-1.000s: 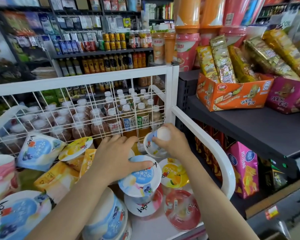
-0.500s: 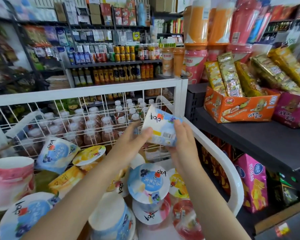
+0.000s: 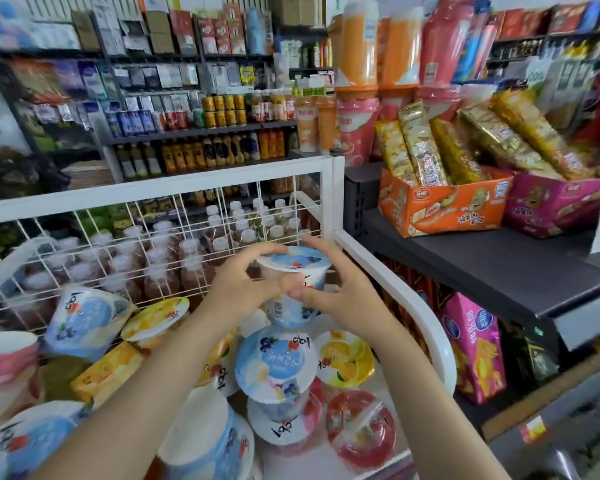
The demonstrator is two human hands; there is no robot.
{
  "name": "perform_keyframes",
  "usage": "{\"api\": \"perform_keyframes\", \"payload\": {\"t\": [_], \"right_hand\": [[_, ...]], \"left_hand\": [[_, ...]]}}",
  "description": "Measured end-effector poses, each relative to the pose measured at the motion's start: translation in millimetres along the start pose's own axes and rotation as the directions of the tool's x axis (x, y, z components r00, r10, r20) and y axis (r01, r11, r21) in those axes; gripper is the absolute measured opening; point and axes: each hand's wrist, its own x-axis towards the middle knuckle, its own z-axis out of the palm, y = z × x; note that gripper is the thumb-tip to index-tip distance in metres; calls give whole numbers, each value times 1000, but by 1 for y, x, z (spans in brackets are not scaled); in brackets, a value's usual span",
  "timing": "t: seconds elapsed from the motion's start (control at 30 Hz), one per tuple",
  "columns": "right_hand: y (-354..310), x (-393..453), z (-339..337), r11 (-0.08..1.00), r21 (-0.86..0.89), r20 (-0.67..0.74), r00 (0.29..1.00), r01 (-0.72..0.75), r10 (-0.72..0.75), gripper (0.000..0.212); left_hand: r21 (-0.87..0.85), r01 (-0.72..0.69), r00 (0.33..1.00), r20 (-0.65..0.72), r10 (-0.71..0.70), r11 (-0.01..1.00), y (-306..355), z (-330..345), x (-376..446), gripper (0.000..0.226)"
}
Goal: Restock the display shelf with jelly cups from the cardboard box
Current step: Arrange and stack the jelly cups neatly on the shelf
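Both hands hold one blue jelly cup (image 3: 293,285) upright above the white wire shelf (image 3: 160,192), near its back right corner. The left hand (image 3: 243,289) grips the cup's left side, thumb against the wall and fingers curled over the lid rim. The right hand (image 3: 340,292) grips the right side, its fingers seemingly wrapped round the far wall, though blur hides the contact. Directly beneath stands another blue cup (image 3: 276,367), with a yellow cup (image 3: 347,358) just beside it and a red cup (image 3: 361,427) nearer the front.
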Motion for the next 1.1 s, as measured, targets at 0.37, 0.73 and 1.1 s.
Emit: {"api": "perform_keyframes", "payload": {"t": [0.37,0.73,1.1], "right_hand": [[41,9,3,951,177,-280,913,-254,296,67],[103,15,11,838,-263,-150,879,-477,453,64],[101,6,1,790,-374,-85,866,-486,493,51]], "left_hand": [[678,-82,986,162,-40,731,-36,-9,-14,94],[721,-49,982,161,-99,692,-57,-5,-14,80],[714,-75,987,153,-50,696,-56,-5,-16,83]]}}
